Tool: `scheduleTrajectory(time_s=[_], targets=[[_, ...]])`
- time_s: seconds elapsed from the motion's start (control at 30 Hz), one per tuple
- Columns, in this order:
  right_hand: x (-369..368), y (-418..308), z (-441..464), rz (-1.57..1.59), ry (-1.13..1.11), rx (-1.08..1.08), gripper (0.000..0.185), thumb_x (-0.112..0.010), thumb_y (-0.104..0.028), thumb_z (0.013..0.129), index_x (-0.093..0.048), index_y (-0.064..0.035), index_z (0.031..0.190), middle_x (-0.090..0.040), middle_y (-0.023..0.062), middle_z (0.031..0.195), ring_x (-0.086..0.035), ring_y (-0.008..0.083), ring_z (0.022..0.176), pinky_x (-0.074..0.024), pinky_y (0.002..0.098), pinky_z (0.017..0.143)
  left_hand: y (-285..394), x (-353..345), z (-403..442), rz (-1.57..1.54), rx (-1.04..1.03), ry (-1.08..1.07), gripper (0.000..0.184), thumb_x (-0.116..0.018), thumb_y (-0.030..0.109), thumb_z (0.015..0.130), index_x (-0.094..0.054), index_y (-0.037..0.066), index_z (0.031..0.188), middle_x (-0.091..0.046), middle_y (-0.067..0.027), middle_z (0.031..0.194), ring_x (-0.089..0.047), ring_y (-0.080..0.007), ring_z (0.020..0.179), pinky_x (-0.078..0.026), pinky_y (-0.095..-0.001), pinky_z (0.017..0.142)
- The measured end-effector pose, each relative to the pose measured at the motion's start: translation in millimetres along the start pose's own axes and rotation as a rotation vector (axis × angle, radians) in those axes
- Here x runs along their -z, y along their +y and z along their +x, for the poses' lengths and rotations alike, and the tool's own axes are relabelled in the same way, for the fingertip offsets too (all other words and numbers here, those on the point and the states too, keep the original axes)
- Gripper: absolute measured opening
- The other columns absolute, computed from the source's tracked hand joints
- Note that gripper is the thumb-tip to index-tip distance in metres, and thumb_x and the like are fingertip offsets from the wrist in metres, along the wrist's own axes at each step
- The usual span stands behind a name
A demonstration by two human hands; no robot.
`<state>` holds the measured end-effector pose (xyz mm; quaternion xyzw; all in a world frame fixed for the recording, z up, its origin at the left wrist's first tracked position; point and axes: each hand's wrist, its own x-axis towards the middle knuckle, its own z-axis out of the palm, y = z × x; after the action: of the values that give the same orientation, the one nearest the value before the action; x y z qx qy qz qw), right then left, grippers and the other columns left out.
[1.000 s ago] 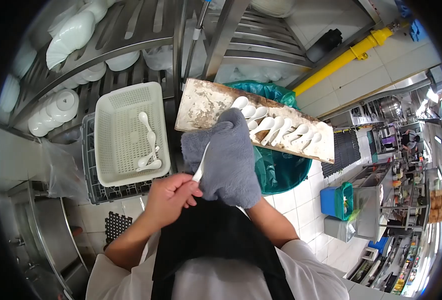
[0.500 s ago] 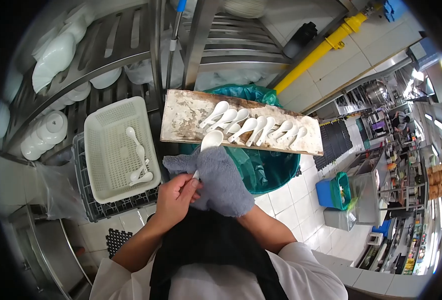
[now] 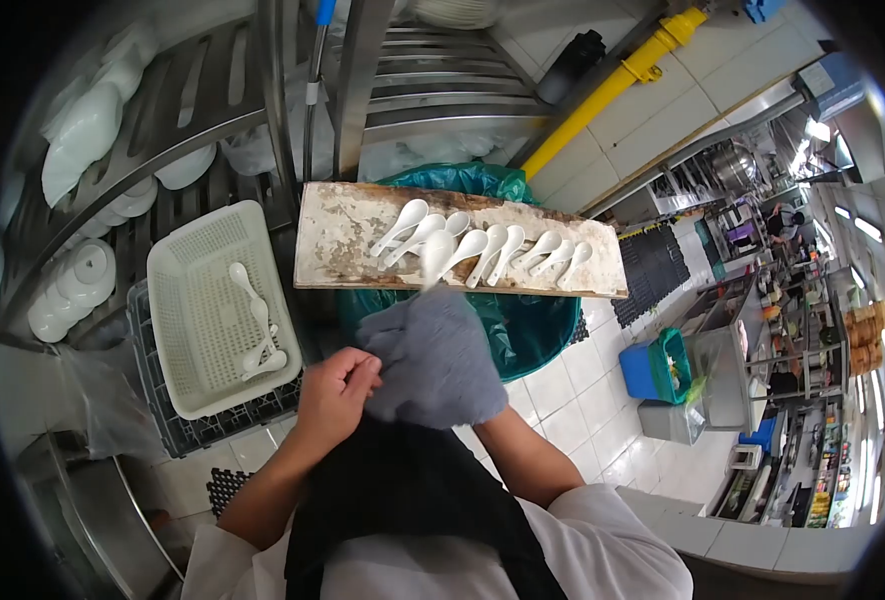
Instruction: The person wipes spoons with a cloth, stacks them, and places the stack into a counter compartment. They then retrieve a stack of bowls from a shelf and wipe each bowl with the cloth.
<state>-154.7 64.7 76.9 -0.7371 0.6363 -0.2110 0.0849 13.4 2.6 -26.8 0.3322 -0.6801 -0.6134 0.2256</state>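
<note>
The left hand point(image 3: 335, 392) is bare and has its fingers drawn together, with the thumb pressed near the index finger. It is just beside the grey cloth point(image 3: 408, 335), and I cannot tell if it pinches the edge of this cloth. The right hand point(image 3: 463, 385) is covered by the cloth, so its fingers are hidden, but it holds through the cloth one white spoon point(image 3: 437, 258), whose bowl stands out above the fabric. This spoon is blurred, and from the camera it overlaps the front edge of the worn board point(image 3: 338, 240). On the board, other white spoons point(image 3: 493, 250) lie in a slanting row, close to each other, with some of them overlapping. The board rests across a large bin with green lining point(image 3: 538, 340). To the left of the board there is a pale perforated basket point(image 3: 198, 330), which sits on a dark crate point(image 3: 155, 385). Inside it, a few spoons point(image 3: 260, 315) lie near its right side. At the upper left, white bowls point(image 3: 88, 270) are stacked on the metal shelves point(image 3: 208, 95). A yellow pipe point(image 3: 603, 95) runs along the tiled wall, and a blue bin point(image 3: 640, 370) stands on the floor farther to the right.
</note>
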Motion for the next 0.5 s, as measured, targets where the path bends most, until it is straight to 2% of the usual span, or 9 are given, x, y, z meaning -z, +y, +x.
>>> scheduleTrajectory(time_s=[0.03, 0.1, 0.13, 0.2, 0.23, 0.3, 0.47, 0.5], targets=[[-9, 17, -7, -0.003, -0.006, 0.007, 0.023, -0.069, -0.029, 0.058, -0.061, -0.0094, 0.066, -0.057, 0.0137, 0.072, -0.058, 0.0363, 0.075, -0.0429, 0.0439, 0.072, -2, 3, 1, 0.015, -0.028, 0.016, 0.015, -0.061, 0.012, 0.094, -0.065, -0.001, 0.088, -0.068, -0.0076, 0.071, -0.063, -0.0115, 0.062, -0.049, -0.0257, 0.059], [-51, 71, -30, -0.058, 0.251, -0.271, 0.024, -0.069, -0.033, 0.064, -0.063, -0.011, 0.07, -0.061, 0.0119, 0.077, -0.061, 0.0335, 0.079, -0.0456, 0.0423, 0.072, -9, 13, 2, 0.022, -0.014, 0.033, 0.015, -0.061, 0.012, 0.094, -0.065, -0.001, 0.089, -0.068, -0.0074, 0.072, -0.063, -0.0114, 0.063, -0.049, -0.0256, 0.06], [-56, 87, -36, -0.059, 0.25, -0.27, 0.024, -0.069, -0.033, 0.064, -0.063, -0.011, 0.07, -0.061, 0.0119, 0.077, -0.061, 0.0335, 0.079, -0.0456, 0.0423, 0.072, -13, 17, 2, 0.034, 0.002, 0.044, 0.014, -0.061, 0.012, 0.094, -0.065, -0.001, 0.09, -0.068, -0.0073, 0.073, -0.063, -0.0112, 0.063, -0.049, -0.0254, 0.061], [-54, 108, -34, -0.462, 0.37, -0.332, 0.024, -0.069, -0.034, 0.069, -0.068, -0.0111, 0.077, -0.064, 0.0105, 0.08, -0.063, 0.0319, 0.082, -0.0482, 0.0425, 0.072, -22, 20, 0, 0.04, 0.007, 0.064, 0.014, -0.061, 0.013, 0.094, -0.065, -0.001, 0.091, -0.068, -0.0071, 0.073, -0.062, -0.0111, 0.063, -0.049, -0.0255, 0.061], [-51, 110, -32, -0.46, 0.367, -0.335, 0.024, -0.069, -0.034, 0.069, -0.068, -0.0111, 0.077, -0.064, 0.0105, 0.08, -0.063, 0.0319, 0.082, -0.0482, 0.0425, 0.072, -27, 21, -2, 0.048, 0.014, 0.082, 0.014, -0.062, 0.013, 0.094, -0.065, 0.0, 0.091, -0.068, -0.0069, 0.073, -0.062, -0.011, 0.064, -0.049, -0.0256, 0.062], [-44, 113, -25, -0.501, 0.147, -0.577, 0.027, -0.068, -0.036, 0.073, -0.07, -0.0117, 0.084, -0.066, 0.0119, 0.091, -0.063, 0.0329, 0.087, -0.0501, 0.0447, 0.07, -37, 22, -5, 0.073, 0.034, 0.082, 0.014, -0.063, 0.014, 0.093, -0.065, 0.0, 0.091, -0.067, -0.0069, 0.073, -0.062, -0.0114, 0.064, -0.049, -0.0262, 0.062], [-59, 137, -5, -0.472, 0.004, -0.575, 0.024, -0.067, -0.034, 0.074, -0.069, -0.0123, 0.083, -0.066, 0.0098, 0.09, -0.063, 0.0302, 0.087, -0.0507, 0.0444, 0.071, -47, 27, -11, 0.136, 0.068, 0.091, 0.014, -0.065, 0.015, 0.092, -0.065, 0.001, 0.092, -0.067, -0.0075, 0.073, -0.063, -0.013, 0.066, -0.049, -0.0281, 0.063], [-61, 139, -3, -0.472, -0.051, -0.587, 0.023, -0.067, -0.034, 0.074, -0.068, -0.0123, 0.081, -0.065, 0.0098, 0.09, -0.063, 0.0299, 0.088, -0.0512, 0.0436, 0.072, -48, 28, -12, 0.162, 0.081, 0.097, 0.013, -0.065, 0.015, 0.091, -0.065, 0.002, 0.093, -0.067, -0.0087, 0.074, -0.064, -0.0155, 0.066, -0.05, -0.029, 0.064]])
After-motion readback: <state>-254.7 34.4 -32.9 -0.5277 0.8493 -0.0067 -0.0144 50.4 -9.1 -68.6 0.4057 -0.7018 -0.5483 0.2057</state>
